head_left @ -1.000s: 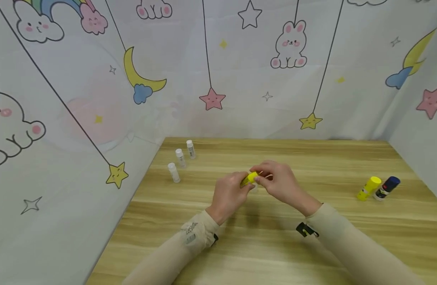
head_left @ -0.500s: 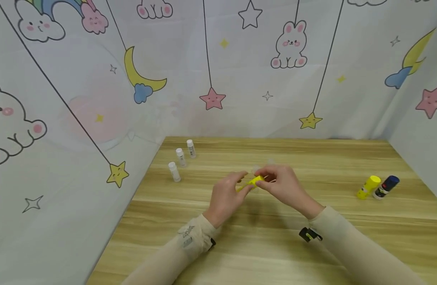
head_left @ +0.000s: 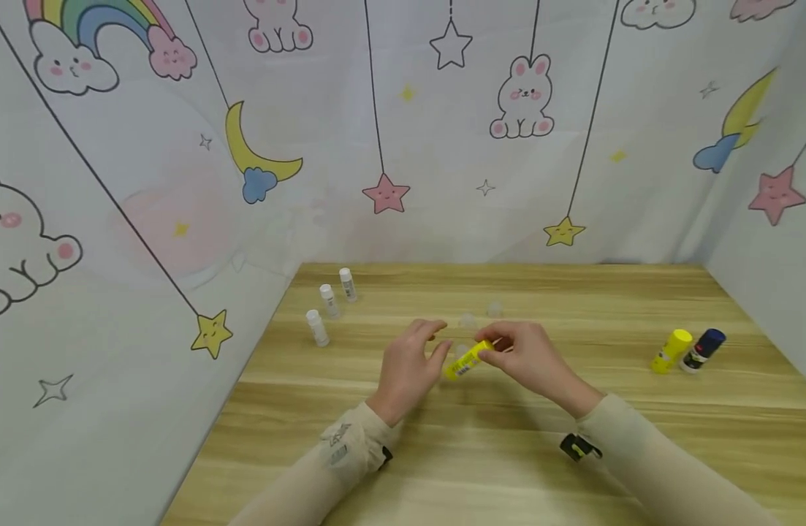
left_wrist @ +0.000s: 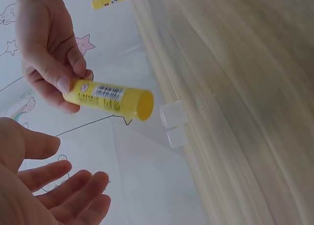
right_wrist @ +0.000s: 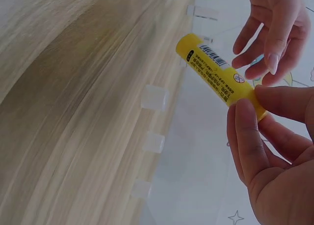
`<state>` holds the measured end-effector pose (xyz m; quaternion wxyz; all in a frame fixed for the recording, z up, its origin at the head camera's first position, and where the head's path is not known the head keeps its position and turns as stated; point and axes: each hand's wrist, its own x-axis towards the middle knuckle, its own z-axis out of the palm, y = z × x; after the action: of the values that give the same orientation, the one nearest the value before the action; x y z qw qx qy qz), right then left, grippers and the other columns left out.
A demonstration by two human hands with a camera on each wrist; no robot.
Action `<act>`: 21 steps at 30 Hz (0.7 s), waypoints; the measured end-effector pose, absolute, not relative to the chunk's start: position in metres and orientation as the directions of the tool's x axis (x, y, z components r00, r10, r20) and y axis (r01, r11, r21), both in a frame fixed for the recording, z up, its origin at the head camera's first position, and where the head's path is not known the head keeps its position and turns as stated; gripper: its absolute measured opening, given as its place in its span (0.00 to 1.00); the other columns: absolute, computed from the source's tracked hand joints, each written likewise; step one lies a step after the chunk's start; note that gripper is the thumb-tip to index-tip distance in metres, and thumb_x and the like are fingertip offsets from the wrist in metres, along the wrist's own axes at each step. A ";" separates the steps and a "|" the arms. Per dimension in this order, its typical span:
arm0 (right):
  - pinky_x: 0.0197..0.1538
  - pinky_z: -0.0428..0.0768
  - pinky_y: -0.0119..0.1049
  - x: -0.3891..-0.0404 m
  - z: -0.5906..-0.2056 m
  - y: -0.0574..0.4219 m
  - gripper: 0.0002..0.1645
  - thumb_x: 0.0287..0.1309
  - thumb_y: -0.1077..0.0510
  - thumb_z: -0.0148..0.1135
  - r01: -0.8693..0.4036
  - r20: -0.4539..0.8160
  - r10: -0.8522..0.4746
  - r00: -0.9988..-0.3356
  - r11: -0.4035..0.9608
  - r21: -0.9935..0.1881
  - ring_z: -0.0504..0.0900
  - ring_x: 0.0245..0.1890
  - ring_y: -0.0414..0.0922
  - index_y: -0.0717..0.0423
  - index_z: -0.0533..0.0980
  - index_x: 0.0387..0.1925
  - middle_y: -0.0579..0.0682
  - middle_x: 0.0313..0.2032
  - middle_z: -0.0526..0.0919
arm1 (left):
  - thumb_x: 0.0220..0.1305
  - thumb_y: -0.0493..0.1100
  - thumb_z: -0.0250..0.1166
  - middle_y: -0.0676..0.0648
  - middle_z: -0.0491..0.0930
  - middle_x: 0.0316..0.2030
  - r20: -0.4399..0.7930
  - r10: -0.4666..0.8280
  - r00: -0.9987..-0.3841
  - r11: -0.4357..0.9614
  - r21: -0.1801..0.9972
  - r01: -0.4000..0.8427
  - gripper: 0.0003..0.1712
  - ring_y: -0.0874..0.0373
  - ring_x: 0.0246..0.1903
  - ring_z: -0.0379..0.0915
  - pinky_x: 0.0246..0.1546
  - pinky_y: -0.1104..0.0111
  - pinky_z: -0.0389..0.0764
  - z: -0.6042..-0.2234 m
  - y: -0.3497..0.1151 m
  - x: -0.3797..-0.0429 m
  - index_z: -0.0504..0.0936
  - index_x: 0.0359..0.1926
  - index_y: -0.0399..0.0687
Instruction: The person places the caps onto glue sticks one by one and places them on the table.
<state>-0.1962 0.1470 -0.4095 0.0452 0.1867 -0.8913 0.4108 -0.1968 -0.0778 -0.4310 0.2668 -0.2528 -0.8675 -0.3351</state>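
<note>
My right hand [head_left: 524, 358] pinches one end of a yellow glue stick [head_left: 467, 361] between thumb and fingers. It is tilted above the table, with printed text and a barcode on its side. In the left wrist view the far end of the glue stick [left_wrist: 113, 98] looks hollow. My left hand [head_left: 408, 369] is apart from it, just to its left, with fingers spread and holding nothing. Small translucent white cylinders stand on the table behind the glue stick; in the right wrist view the nearest cylinder [right_wrist: 154, 98] shows clearly.
At the back left stand three white tubes [head_left: 329, 302] in a slanting row. On the right are another yellow glue stick [head_left: 672, 352] and a dark-blue-capped glue stick [head_left: 703, 351], side by side. A printed cloth wall [head_left: 442, 219] borders the wooden table [head_left: 541, 460].
My left hand has let go of the yellow glue stick and moved slightly left and nearer. The right hand now holds it alone, lower and closer. The view has tilted up a little.
</note>
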 end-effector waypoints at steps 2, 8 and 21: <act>0.37 0.84 0.36 -0.195 -0.411 0.150 0.11 0.59 0.58 0.73 -0.366 0.223 -0.301 -0.927 0.600 -0.712 0.85 0.36 0.41 0.46 0.85 0.44 0.44 0.43 0.86 | 0.65 0.42 0.71 0.48 0.83 0.45 0.631 0.253 -0.733 0.648 0.452 0.613 0.16 0.53 0.40 0.82 0.35 0.65 0.82 -0.432 -0.079 -0.197 0.84 0.52 0.44; 0.37 0.83 0.35 -0.191 -0.415 0.159 0.11 0.58 0.60 0.73 -0.363 0.216 -0.301 -0.929 0.625 -0.691 0.84 0.36 0.41 0.47 0.85 0.43 0.43 0.42 0.86 | 0.65 0.39 0.71 0.49 0.83 0.44 0.642 0.234 -0.730 0.655 0.451 0.607 0.14 0.53 0.40 0.83 0.32 0.68 0.82 -0.434 -0.081 -0.198 0.85 0.51 0.45; 0.36 0.82 0.35 -0.186 -0.418 0.188 0.11 0.58 0.60 0.73 -0.364 0.208 -0.300 -0.931 0.707 -0.606 0.82 0.36 0.41 0.48 0.85 0.44 0.44 0.42 0.86 | 0.62 0.35 0.72 0.46 0.84 0.42 0.719 0.136 -0.681 0.662 0.445 0.603 0.13 0.52 0.37 0.83 0.31 0.65 0.83 -0.432 -0.095 -0.211 0.86 0.47 0.42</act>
<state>-0.1855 0.1881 -0.4175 0.0470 0.1799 -0.9227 0.3377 -0.2110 -0.0952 -0.4317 0.3345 -0.2179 -0.8480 -0.3486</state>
